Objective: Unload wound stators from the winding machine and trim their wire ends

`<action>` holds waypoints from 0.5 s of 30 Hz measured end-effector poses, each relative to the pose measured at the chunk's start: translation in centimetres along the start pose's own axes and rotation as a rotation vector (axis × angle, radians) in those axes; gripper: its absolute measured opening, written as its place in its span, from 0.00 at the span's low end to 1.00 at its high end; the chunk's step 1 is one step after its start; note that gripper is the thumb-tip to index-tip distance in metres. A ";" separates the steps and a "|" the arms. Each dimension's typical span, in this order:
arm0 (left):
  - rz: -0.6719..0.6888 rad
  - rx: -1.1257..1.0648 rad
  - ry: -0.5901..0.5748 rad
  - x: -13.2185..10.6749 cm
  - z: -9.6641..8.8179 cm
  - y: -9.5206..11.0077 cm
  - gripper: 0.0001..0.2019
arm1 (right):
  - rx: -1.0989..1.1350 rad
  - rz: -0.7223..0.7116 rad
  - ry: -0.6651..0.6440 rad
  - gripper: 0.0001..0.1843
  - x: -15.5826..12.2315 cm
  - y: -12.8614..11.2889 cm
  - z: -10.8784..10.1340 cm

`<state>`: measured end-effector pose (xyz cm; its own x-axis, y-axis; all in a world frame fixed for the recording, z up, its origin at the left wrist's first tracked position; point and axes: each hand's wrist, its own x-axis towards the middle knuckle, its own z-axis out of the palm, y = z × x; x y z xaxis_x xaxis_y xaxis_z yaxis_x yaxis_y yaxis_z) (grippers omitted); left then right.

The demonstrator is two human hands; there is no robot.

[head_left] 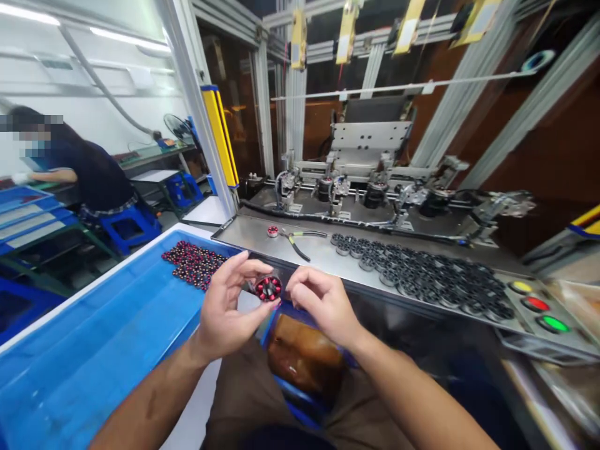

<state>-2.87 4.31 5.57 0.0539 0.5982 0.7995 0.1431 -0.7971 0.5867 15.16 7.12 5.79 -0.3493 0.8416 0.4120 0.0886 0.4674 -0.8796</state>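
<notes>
Between the thumb and fingers of my left hand (pixel 225 309) is a round motor stator (pixel 269 289) with red windings and a dark centre. Just to its right, my right hand (pixel 325 303) is closed, thumb against curled fingers. Whatever those fingers pinch, if anything, is hidden. Many similar stators (pixel 194 262) lie grouped at the far end of the blue tray (pixel 107 337) on the left. Beyond my hands, a single red-wound stator (pixel 272 232) sits on the metal bench (pixel 323 250) beside pliers (pixel 295 240) with green-and-black handles.
Rows of black rings (pixel 422 272) cover the bench's right part, near a panel with yellow, red and green buttons (pixel 537 304). Behind stands a machine with several clamping stations (pixel 375 194). A blue bin (pixel 304 356) with brown content is below my hands. At left, another person (pixel 100 162) bends over a workbench.
</notes>
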 end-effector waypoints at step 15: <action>-0.206 -0.350 -0.075 -2.9 1.7 1.4 0.42 | 0.774 0.355 -0.194 0.16 -7.8 2.1 -1.7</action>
<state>-1.10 1.64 3.86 0.1327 0.7424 0.6567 -0.1858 -0.6322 0.7522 19.63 1.94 1.13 -0.5802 0.8086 0.0973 -0.4115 -0.1879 -0.8918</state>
